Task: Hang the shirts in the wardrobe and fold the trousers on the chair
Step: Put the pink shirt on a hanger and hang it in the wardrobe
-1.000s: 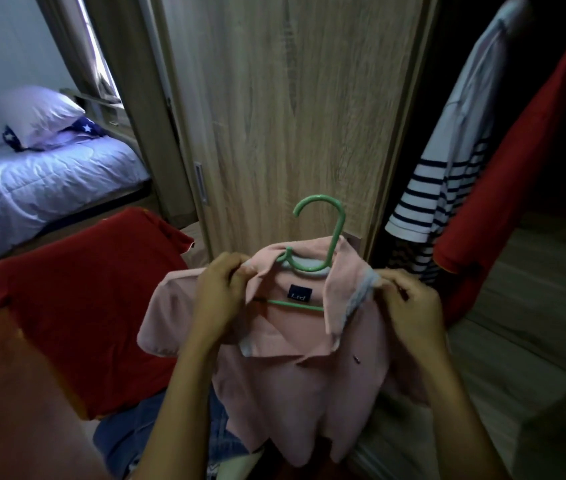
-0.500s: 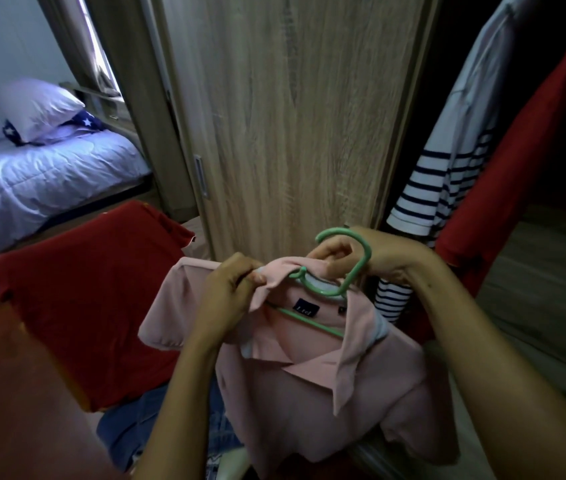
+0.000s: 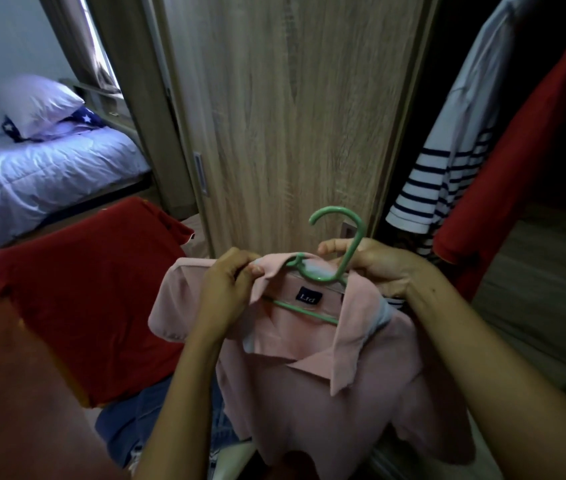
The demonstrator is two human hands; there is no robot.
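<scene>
— Whereabouts of the pink shirt [image 3: 326, 393]?
— Near and centre, held up before the closed wooden wardrobe door [image 3: 292, 116]. Draped on a green hanger [image 3: 350, 253], hook pointing up, dark label showing inside the neck.
— And the left hand [image 3: 229, 289]?
— Closed on the collar's left side, pinching the cloth between thumb and fingers.
— The right hand [image 3: 375, 268]?
— Curled round the green hanger at its neck, behind the stem, touching the collar's right side.
— Anything hung already?
— Yes, far right, inside the open wardrobe: a striped shirt [image 3: 423, 199] and, just right of it, a red shirt [image 3: 534, 150], hanging side by side, edges overlapping.
— On the left?
— A red garment [image 3: 94, 299] spread over some support, perhaps the chair; hard to tell. Blue denim trousers [image 3: 132, 420] lying nearer, below its edge, partly hidden by the left forearm.
— Farther off?
— Far left, a bed [image 3: 49, 174] under a pale cover, with a white pillow [image 3: 35, 102] resting on a starred one.
</scene>
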